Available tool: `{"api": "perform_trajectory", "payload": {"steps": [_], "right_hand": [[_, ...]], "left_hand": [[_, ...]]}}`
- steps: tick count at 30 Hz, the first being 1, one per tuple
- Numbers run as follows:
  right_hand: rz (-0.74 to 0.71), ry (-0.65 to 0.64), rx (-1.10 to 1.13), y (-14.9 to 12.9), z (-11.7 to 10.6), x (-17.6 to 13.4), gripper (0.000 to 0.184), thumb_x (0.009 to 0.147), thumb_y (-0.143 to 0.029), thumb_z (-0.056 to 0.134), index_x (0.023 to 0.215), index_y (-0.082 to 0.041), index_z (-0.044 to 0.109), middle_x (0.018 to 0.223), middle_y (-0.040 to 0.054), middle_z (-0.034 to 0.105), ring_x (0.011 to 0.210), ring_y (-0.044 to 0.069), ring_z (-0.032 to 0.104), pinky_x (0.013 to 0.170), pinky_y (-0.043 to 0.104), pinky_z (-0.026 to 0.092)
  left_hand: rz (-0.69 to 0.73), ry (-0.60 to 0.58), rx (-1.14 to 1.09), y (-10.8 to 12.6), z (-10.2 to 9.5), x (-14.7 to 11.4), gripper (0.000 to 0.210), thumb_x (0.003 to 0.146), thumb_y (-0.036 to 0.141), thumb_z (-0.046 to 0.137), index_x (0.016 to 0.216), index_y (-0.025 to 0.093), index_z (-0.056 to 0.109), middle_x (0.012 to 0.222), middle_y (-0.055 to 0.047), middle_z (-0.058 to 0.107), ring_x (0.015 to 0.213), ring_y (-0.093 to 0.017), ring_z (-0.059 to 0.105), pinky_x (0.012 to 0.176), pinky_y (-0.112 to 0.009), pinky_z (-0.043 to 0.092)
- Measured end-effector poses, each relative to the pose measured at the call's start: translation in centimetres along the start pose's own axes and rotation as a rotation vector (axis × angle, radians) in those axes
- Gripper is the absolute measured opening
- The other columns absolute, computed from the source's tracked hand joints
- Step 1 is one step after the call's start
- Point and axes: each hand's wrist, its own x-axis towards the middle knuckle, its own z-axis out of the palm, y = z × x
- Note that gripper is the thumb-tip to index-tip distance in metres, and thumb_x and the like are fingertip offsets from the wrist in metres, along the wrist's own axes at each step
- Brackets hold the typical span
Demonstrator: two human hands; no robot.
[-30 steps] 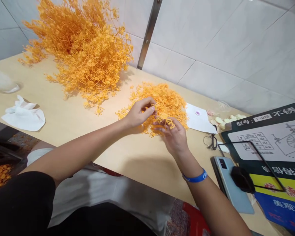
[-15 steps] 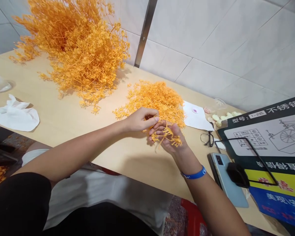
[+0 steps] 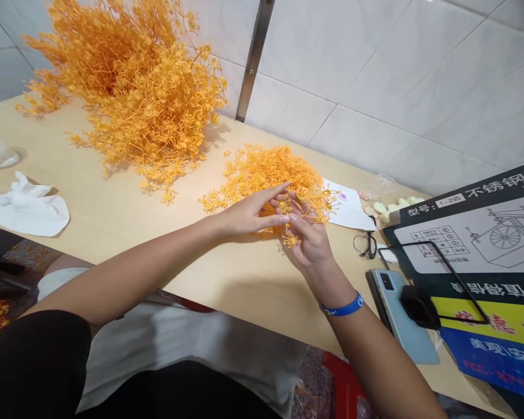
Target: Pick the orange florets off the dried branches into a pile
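Hands [image 3: 247, 214] [image 3: 313, 241], orange sprig [image 3: 284, 206] between them

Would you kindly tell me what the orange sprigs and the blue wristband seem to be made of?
Orange sprigs: probably moulded plastic, fairly matte, judging by their uniform colour throughout. 
Blue wristband: likely silicone rubber, smooth, given its one-piece look and white lettering.

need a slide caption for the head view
Right hand holds an orange sprig, left hand beside it, near a small pile; bigger heap farther left.

Bright light covers the desk [image 3: 187, 199]; a soft shadow dims its near side; wide-angle distortion stretches the edges.
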Motion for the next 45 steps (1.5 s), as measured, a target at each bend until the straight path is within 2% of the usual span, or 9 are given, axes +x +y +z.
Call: {"api": "perform_trajectory", "payload": {"steps": [10, 16, 19, 22, 26, 32, 37, 42, 45], "right_hand": [[0.01, -0.038, 0.016, -0.7, 0.9, -0.3, 0.05, 0.07, -0.029, 0.074, 0.118, -0.03, 0.061, 0.131, 0.0043, 0.064, 0.133, 0.022, 0.051, 0.112, 0.043, 0.043], [0.029, -0.01, 0.042, -0.1, 0.3, -0.1, 0.043, 0.07, -0.027, 0.075, 0.111, -0.03, 0.063, 0.121, 0.0016, 0.068, 0.125, 0.018, 0.057, 0.112, 0.039, 0.043], [0.058, 0.002, 0.026, 0.6, -0.1, 0.0, 0.037, 0.07, -0.028, 0.078, 0.104, -0.029, 0.065, 0.111, 0.0005, 0.071, 0.11, 0.019, 0.064, 0.099, 0.037, 0.053], [0.142, -0.078, -0.026, 0.9, -0.3, 0.0, 0.025, 0.074, -0.033, 0.075, 0.095, -0.024, 0.068, 0.092, 0.0012, 0.071, 0.076, 0.016, 0.066, 0.067, 0.031, 0.058], [0.177, -0.156, -0.077, 0.2, 0.0, -0.2, 0.023, 0.078, -0.04, 0.069, 0.083, -0.019, 0.064, 0.06, -0.0039, 0.051, 0.046, 0.008, 0.04, 0.04, 0.021, 0.033], [0.118, -0.149, -0.161, -0.6, 0.4, -0.3, 0.031, 0.079, -0.049, 0.066, 0.074, -0.019, 0.058, 0.05, -0.0072, 0.03, 0.044, 0.007, 0.02, 0.041, 0.022, 0.017], [0.066, -0.144, -0.236, -0.6, 0.4, -0.7, 0.041, 0.08, -0.058, 0.065, 0.069, -0.019, 0.06, 0.049, -0.0064, 0.029, 0.045, 0.008, 0.021, 0.042, 0.024, 0.018], [0.14, -0.191, -0.249, -0.3, 0.1, -1.1, 0.049, 0.074, -0.061, 0.068, 0.056, -0.019, 0.05, 0.053, -0.0039, 0.036, 0.047, 0.008, 0.025, 0.042, 0.024, 0.024], [0.181, -0.146, -0.168, 0.1, -0.3, -0.8, 0.045, 0.075, -0.055, 0.07, 0.058, -0.019, 0.051, 0.052, -0.0047, 0.034, 0.047, 0.008, 0.027, 0.043, 0.023, 0.023]], "left_hand": [[0.132, 0.015, 0.375, -0.1, -0.3, 0.0, 0.072, 0.094, 0.047, 0.053, 0.155, 0.026, 0.022, 0.156, -0.014, 0.034, 0.143, -0.03, 0.034, 0.116, -0.049, 0.03], [0.158, 0.054, 0.442, -0.4, -0.1, 0.1, 0.042, 0.099, 0.043, 0.044, 0.136, 0.027, 0.056, 0.158, -0.009, 0.033, 0.143, -0.029, 0.034, 0.117, -0.05, 0.028], [0.172, 0.137, 0.383, -0.2, -0.3, 0.2, 0.039, 0.1, 0.042, 0.041, 0.132, 0.028, 0.06, 0.154, -0.007, 0.04, 0.143, -0.026, 0.036, 0.117, -0.05, 0.028], [0.175, 0.162, 0.274, 0.3, -0.2, 0.2, 0.04, 0.099, 0.046, 0.042, 0.124, 0.024, 0.064, 0.138, -0.009, 0.058, 0.133, -0.024, 0.048, 0.114, -0.046, 0.034], [0.01, 0.178, -0.14, 0.8, 0.7, 0.1, 0.044, 0.094, 0.056, 0.05, 0.104, 0.017, 0.069, 0.104, -0.01, 0.07, 0.099, -0.021, 0.066, 0.092, -0.036, 0.052], [-0.159, 0.137, -0.627, 1.2, 1.5, 0.4, 0.046, 0.082, 0.06, 0.065, 0.073, 0.018, 0.05, 0.06, 0.002, 0.059, 0.06, -0.011, 0.06, 0.067, -0.026, 0.053], [-0.302, 0.118, -0.694, 1.4, 1.4, 0.5, 0.033, 0.088, 0.047, 0.063, 0.078, 0.017, 0.053, 0.061, 0.0, 0.062, 0.059, -0.012, 0.064, 0.063, -0.025, 0.053], [-0.385, 0.401, -0.736, 1.1, 0.2, 0.9, 0.025, 0.098, 0.041, 0.045, 0.085, 0.021, 0.048, 0.046, 0.008, 0.045, 0.049, -0.012, 0.061, 0.051, -0.02, 0.047], [-0.329, 0.382, -0.587, 1.2, -0.9, 1.0, 0.022, 0.095, 0.04, 0.051, 0.099, 0.019, 0.055, 0.07, 0.0, 0.066, 0.066, -0.012, 0.067, 0.06, -0.021, 0.051]]}}
